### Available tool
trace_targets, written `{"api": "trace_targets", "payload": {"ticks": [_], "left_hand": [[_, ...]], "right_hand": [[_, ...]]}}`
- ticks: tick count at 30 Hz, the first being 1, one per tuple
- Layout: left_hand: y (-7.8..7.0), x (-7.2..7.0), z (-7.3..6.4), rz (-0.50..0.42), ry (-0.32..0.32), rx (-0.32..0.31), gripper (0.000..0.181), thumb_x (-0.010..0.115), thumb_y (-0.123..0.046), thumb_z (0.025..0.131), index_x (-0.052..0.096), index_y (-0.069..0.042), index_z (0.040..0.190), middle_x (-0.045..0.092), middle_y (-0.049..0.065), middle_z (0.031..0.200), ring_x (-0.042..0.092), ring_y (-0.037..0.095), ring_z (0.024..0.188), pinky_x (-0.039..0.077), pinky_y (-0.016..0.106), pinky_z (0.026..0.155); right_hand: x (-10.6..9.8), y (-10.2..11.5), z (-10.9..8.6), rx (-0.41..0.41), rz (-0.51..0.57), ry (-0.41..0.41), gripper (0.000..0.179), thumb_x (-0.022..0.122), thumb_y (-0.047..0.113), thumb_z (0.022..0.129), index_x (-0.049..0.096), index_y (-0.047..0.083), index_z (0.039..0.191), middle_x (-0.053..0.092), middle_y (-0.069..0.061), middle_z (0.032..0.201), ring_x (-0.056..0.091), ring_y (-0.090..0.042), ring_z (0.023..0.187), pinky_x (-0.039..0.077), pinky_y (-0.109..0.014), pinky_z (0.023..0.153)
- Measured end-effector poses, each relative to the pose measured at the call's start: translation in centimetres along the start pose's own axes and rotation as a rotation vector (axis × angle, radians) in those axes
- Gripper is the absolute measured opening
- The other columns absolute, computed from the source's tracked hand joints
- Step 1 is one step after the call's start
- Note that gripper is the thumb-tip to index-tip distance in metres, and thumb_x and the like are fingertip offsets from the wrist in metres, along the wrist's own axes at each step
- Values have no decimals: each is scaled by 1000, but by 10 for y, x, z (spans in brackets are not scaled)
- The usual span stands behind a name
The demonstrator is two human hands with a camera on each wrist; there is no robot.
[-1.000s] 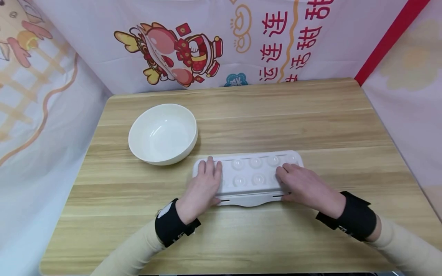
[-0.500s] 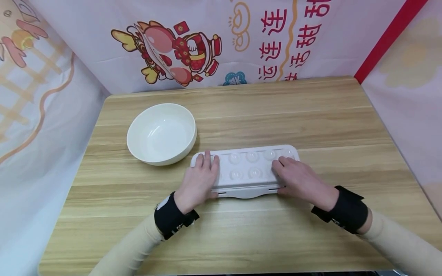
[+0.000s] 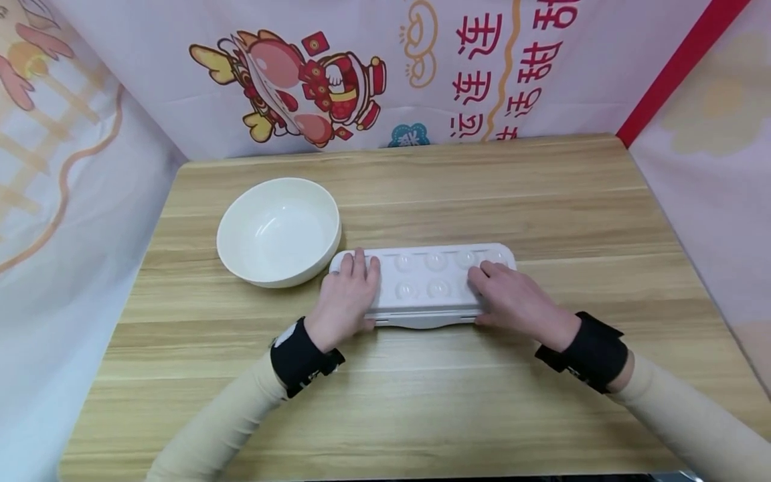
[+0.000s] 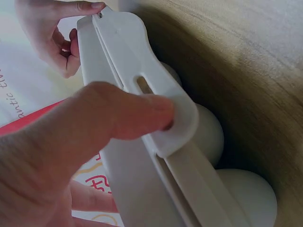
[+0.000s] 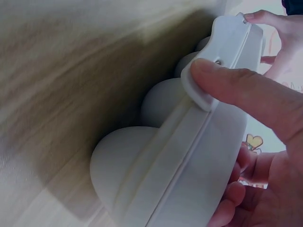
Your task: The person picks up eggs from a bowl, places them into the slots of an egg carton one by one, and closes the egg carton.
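A closed white plastic egg box point(image 3: 421, 278), with round domes in its lid and rounded cups underneath, lies between both hands over the table. At its left end my left hand point(image 3: 346, 294) holds it, fingers spread over the lid. In the left wrist view, the left thumb point(image 4: 142, 113) presses the front latch flap point(image 4: 128, 35) by its slot. My right hand point(image 3: 515, 294) grips the right end, fingers bent onto the lid. The right wrist view shows the right thumb point(image 5: 232, 82) on the other end of that flap. Inside the box is hidden.
A white round bowl point(image 3: 280, 231) stands at the back left, right beside the box's left corner. Printed cloth point(image 3: 150, 67) hangs behind the wooden table point(image 3: 572, 201) and along its sides. Each wrist wears a black band point(image 3: 301, 361).
Both hands have moved the egg box back across the table, away from the body. It has come closer to the bowl's near side, and the grip looks the same.
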State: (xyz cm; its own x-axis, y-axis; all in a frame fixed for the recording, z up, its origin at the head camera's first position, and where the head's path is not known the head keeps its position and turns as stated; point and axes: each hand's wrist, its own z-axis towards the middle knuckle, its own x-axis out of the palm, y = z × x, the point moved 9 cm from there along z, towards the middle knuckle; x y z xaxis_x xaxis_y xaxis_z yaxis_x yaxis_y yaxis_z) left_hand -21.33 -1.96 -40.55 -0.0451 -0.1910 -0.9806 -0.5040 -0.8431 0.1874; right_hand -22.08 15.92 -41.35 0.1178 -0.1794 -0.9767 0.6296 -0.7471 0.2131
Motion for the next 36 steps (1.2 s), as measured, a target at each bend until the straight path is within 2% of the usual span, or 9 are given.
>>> {"api": "trace_targets", "payload": {"ticks": [7,11,17,20,25,29,32,36], "left_hand": [[10,-3,9,6,-5,-10,105,87,-49,60,42,9,135,41,38,134,44,45,120,47,47,84],[13,1,12,-29,5,-16,106,87,-47,61,41,10,136,39,39,136,42,47,123,42,51,91],[15,4,14,-87,-20,7,106,88,-45,63,38,12,138,35,40,138,36,50,129,36,56,99],[17,6,16,-124,-21,20,105,89,-41,64,37,12,139,33,41,139,34,51,130,33,56,102],[16,9,17,-160,-21,41,105,90,-39,63,36,11,139,31,40,141,29,52,132,30,57,104],[18,11,19,-199,-18,60,102,90,-40,61,39,6,136,28,39,143,27,54,131,27,61,104],[23,14,22,-261,-12,66,96,91,-42,57,42,-1,129,24,38,145,25,53,130,25,64,101],[30,21,26,-332,-3,74,92,91,-44,55,43,-5,124,21,33,148,22,49,133,23,63,100]], "right_hand": [[-6,-10,13,18,5,3,55,91,20,61,50,3,94,47,-6,82,48,-23,72,46,-36,60],[-4,-15,17,31,37,38,55,91,19,62,50,4,96,46,-5,82,48,-23,72,45,-36,61],[-2,-18,22,53,71,64,59,91,22,62,46,7,97,47,-4,82,48,-21,70,43,-36,62],[-2,-19,22,53,86,60,68,91,22,62,46,6,110,52,-6,86,52,-22,72,46,-38,63],[2,-19,19,59,92,71,100,91,25,63,34,6,143,58,-12,95,57,-25,76,49,-42,69],[4,-20,19,100,118,125,110,91,27,64,25,3,149,58,-11,93,54,-21,73,49,-40,70],[5,-21,20,137,144,175,114,90,27,65,20,2,151,58,-10,93,52,-20,72,48,-40,72],[8,-22,21,184,157,233,118,90,27,66,14,1,152,61,-14,103,52,-21,77,48,-42,77]]}}
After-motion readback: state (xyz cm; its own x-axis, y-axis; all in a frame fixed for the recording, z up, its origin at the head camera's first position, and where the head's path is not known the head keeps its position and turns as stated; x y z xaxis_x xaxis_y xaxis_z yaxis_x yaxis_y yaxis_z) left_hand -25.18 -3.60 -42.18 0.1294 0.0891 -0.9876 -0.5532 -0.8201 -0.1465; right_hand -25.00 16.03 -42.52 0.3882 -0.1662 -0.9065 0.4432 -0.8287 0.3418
